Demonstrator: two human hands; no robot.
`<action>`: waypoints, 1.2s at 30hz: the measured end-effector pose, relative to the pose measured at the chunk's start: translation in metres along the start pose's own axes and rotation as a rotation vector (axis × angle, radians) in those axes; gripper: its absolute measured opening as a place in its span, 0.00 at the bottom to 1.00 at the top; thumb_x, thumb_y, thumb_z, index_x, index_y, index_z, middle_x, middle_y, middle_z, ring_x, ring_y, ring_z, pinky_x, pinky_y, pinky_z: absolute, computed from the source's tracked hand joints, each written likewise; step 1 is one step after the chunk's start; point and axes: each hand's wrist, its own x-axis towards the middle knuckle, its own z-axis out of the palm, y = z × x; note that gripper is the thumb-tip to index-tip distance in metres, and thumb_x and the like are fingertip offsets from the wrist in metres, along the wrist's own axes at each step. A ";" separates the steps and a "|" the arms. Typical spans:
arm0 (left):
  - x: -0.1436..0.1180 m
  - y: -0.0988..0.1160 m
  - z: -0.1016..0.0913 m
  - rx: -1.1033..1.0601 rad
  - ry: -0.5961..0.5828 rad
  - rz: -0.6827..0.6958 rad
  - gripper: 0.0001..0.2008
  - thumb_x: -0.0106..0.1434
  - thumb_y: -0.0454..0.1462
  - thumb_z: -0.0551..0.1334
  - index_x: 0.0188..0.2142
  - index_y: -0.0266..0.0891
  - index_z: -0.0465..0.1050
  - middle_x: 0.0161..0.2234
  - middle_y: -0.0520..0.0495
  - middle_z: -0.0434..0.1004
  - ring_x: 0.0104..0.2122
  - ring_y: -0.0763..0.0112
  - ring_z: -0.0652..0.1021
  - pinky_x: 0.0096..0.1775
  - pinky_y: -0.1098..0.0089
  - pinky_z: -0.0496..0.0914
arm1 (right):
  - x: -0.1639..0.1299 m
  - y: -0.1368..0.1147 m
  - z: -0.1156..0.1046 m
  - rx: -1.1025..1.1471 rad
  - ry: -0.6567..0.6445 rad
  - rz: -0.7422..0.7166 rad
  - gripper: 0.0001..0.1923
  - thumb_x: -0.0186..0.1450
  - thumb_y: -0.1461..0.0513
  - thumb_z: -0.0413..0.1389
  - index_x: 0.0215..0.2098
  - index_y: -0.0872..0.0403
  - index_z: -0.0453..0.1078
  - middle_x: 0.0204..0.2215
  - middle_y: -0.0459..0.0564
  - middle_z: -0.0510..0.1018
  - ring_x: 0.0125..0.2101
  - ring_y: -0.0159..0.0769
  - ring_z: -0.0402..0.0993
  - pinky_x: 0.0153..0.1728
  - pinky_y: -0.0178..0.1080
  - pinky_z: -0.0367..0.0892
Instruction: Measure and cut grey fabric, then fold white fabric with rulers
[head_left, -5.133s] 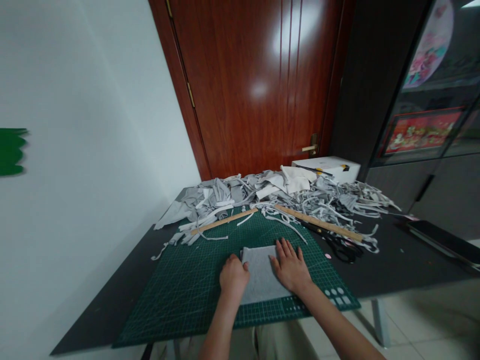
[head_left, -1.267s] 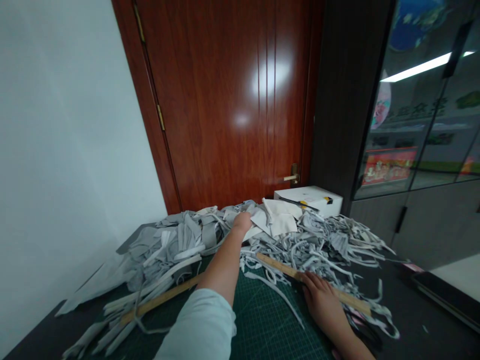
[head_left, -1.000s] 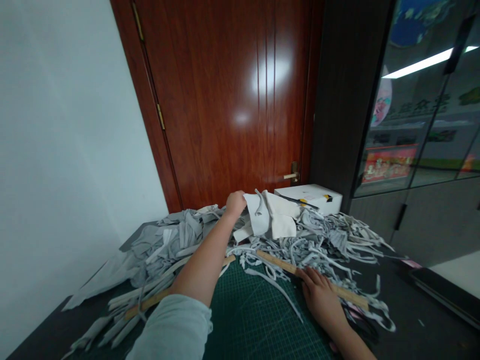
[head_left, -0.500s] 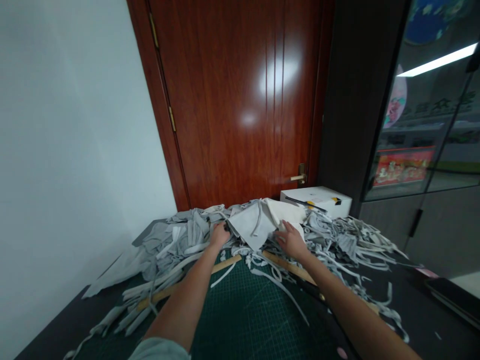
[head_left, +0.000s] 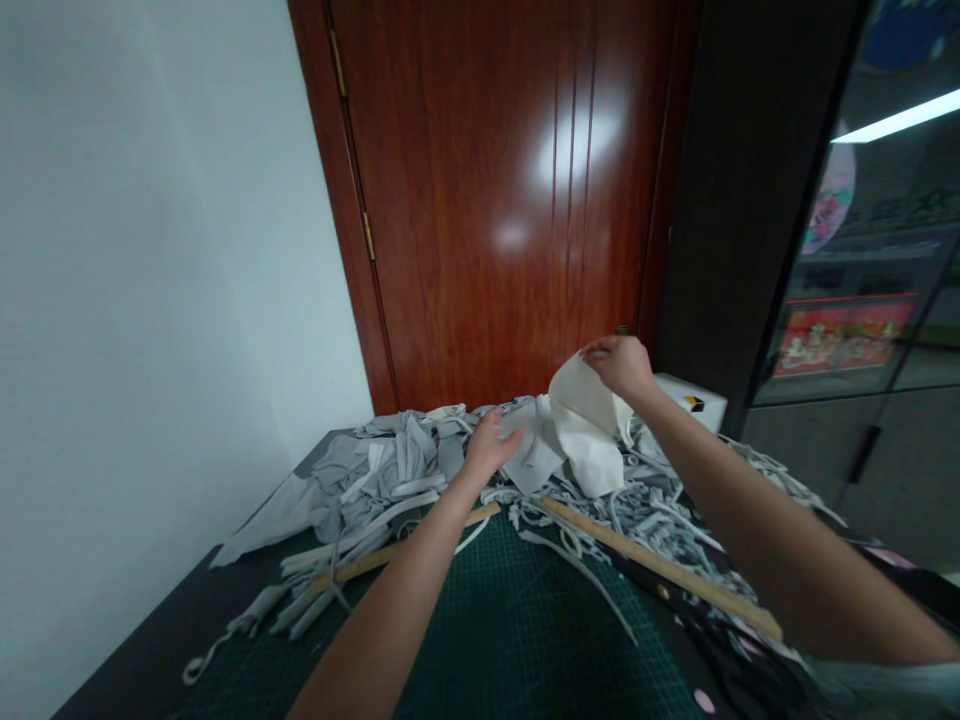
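Observation:
A cream fabric piece (head_left: 589,425) hangs from my right hand (head_left: 622,366), which pinches its top edge above the heap. The cloth droops in a curve, its lower end over the scraps. My left hand (head_left: 489,445) is at the heap's middle, thumb apart from the fingers, beside a light grey fabric piece (head_left: 534,445); whether it touches that cloth I cannot tell. Around both hands lie grey fabric scraps (head_left: 405,450) and, to the right, a tangle of narrow strips (head_left: 645,500).
A green cutting mat (head_left: 510,610) covers the front of the dark table. Two wooden strips (head_left: 660,570) (head_left: 367,565) slant across it. Black-handled scissors (head_left: 709,625) lie at right. Behind stand a white box (head_left: 709,398), a wooden door (head_left: 480,200) and a dark cabinet (head_left: 720,200).
My right hand has risen and moved right, lifting the cream fabric piece off the heap. My left hand has shifted right and its fingers have spread. The view has turned slightly left.

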 end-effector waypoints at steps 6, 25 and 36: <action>-0.027 0.105 -0.052 -0.307 0.005 0.214 0.19 0.54 0.38 0.67 0.45 0.35 0.71 0.43 0.41 0.77 0.42 0.57 0.77 0.44 0.62 0.71 | -0.014 -0.088 -0.100 0.155 0.129 -0.423 0.20 0.59 0.67 0.57 0.50 0.62 0.71 0.39 0.49 0.79 0.39 0.35 0.74 0.43 0.40 0.65; -0.118 0.037 -0.240 -0.411 -0.815 -0.073 0.29 0.44 0.35 0.67 0.48 0.41 0.68 0.36 0.50 0.77 0.34 0.66 0.76 0.36 0.69 0.69 | -0.141 -0.015 -0.098 0.094 -0.414 -0.249 0.06 0.54 0.63 0.54 0.28 0.56 0.72 0.21 0.42 0.74 0.26 0.34 0.71 0.27 0.33 0.63; -0.315 -0.055 -0.175 0.474 -0.632 0.033 0.15 0.47 0.24 0.53 0.30 0.44 0.68 0.38 0.47 0.71 0.42 0.62 0.73 0.43 0.69 0.64 | -0.396 0.030 -0.037 0.060 -0.588 -0.182 0.19 0.49 0.72 0.44 0.31 0.50 0.70 0.35 0.51 0.77 0.38 0.40 0.73 0.41 0.38 0.67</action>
